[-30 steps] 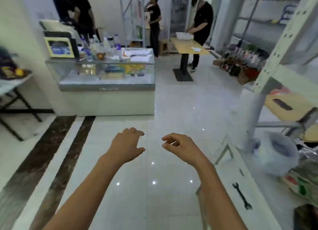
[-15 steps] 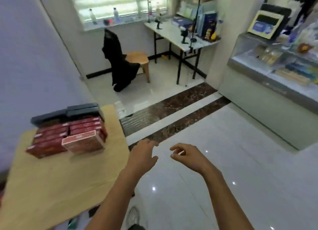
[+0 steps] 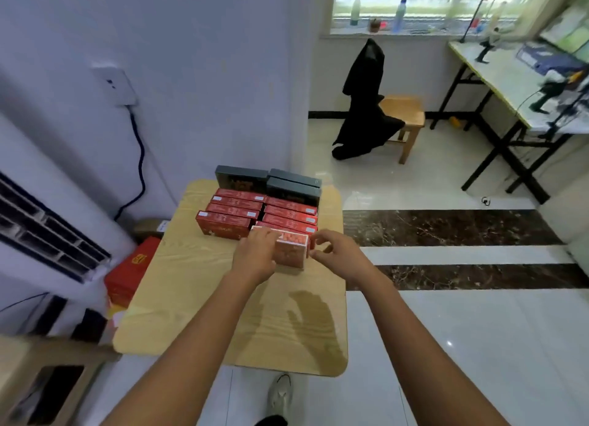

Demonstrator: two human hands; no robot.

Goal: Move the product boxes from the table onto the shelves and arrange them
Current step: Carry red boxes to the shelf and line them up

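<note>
A light wooden table [image 3: 197, 298] stands against the wall and carries several red product boxes [image 3: 232, 213] in two rows, with dark grey boxes [image 3: 242, 178] behind them. The nearest red box [image 3: 291, 250] stands at the front of the right row. My left hand [image 3: 255, 256] wraps over its left end and my right hand [image 3: 338, 253] pinches its right end. The box still rests on the table. No shelves are in view.
A white air conditioner [image 3: 41, 234] and a red carton [image 3: 130, 272] sit left of the table. A wooden stool [image 3: 408, 113] draped with a black coat [image 3: 366, 106] and a cluttered desk [image 3: 497, 84] stand at the back right. Tiled floor lies to the right.
I turned left from the shop counter to the table. Both hands, empty and apart before, have reached forward and closed on the front red box.
</note>
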